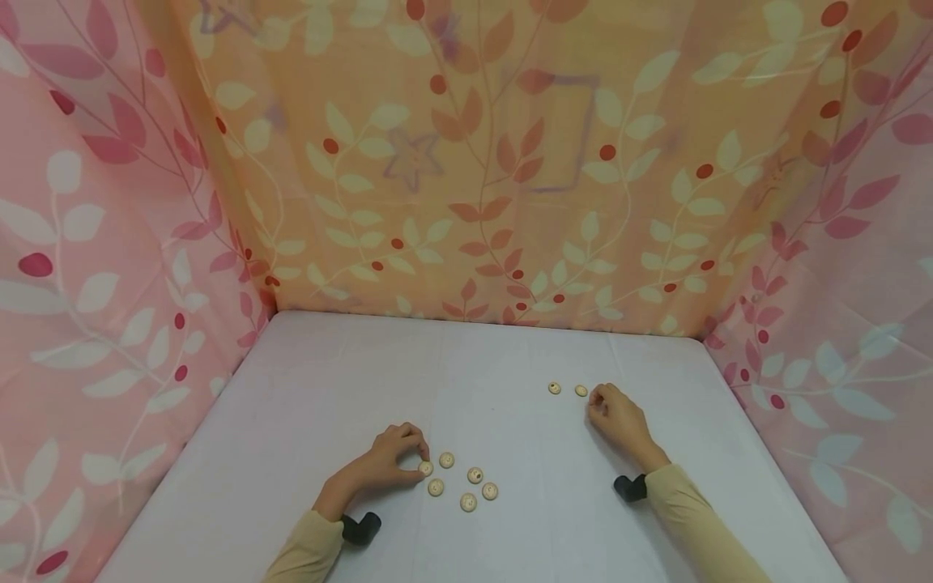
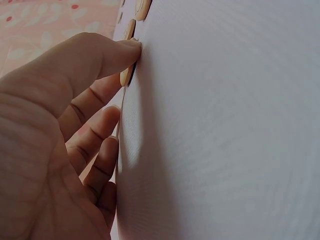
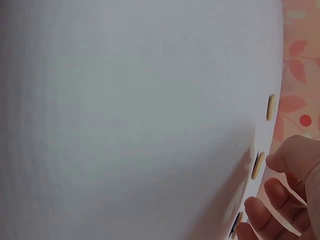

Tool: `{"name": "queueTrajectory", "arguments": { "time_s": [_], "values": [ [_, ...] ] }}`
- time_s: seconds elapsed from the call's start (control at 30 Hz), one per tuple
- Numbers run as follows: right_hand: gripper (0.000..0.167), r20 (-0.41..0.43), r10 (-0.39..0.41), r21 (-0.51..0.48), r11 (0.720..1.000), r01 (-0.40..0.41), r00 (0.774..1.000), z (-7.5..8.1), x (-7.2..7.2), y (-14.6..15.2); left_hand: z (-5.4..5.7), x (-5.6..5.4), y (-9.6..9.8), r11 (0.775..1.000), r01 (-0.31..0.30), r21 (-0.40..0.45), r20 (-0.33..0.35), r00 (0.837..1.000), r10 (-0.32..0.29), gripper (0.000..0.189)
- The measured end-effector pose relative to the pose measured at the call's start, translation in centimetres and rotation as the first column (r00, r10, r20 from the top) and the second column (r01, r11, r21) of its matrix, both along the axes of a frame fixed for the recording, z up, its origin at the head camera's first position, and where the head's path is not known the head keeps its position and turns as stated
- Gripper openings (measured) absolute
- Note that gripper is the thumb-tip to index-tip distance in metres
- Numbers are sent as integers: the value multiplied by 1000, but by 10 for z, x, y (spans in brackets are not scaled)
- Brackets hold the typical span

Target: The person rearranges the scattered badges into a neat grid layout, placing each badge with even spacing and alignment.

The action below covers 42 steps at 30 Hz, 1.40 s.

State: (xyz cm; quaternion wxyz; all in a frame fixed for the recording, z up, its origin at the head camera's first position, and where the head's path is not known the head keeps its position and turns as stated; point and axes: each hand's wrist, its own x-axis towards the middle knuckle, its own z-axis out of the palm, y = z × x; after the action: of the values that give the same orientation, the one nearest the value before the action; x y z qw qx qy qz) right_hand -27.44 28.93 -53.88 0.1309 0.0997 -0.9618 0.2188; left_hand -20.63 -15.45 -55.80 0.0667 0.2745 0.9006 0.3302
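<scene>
Head view: my L hand (image 1: 385,459), approx. 7 o'clock, pinches a wooden disc (image 1: 426,468) at the worktop (image 1: 328,389); R hand (image 1: 619,417), 4 o'clock, looks loose-fingered, nothing held, by a second disc (image 1: 581,390). I'd go light, rim-only, w/o nudging nearby discs (image 1: 436,487).

Left hand (image 1: 382,460): blocked on its right side, pinched disc (image 1: 426,468) plus five loose discs (image 1: 475,475) just beside. Wide passable gap, bare cloth (image 1: 535,461), between that cluster and right hand (image 1: 618,417). Two pale discs (image 1: 581,390) in the way just left of right fingertips. Beyond both hands, cloth free up to back curtain (image 1: 481,202); outward, free to side curtains (image 1: 87,251).
</scene>
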Motion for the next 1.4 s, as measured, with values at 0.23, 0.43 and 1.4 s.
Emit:
{"name": "queueTrajectory", "arguments": {
  "time_s": [0.23,0.43,1.4],
  "values": [
    [10,10,34,8,999,-34,999,0,4,-9,1,0,0,1000,6,5,-4,1000,-6,18],
    [11,23,52,17,998,-52,998,0,6,-17,3,1,1,1000,-1,3,12,1000,1,18],
    [13,67,165,28,986,-167,984,1,22,-56,3,1,0,1000,12,12,-14,1000,-12,19]
  ]
}}
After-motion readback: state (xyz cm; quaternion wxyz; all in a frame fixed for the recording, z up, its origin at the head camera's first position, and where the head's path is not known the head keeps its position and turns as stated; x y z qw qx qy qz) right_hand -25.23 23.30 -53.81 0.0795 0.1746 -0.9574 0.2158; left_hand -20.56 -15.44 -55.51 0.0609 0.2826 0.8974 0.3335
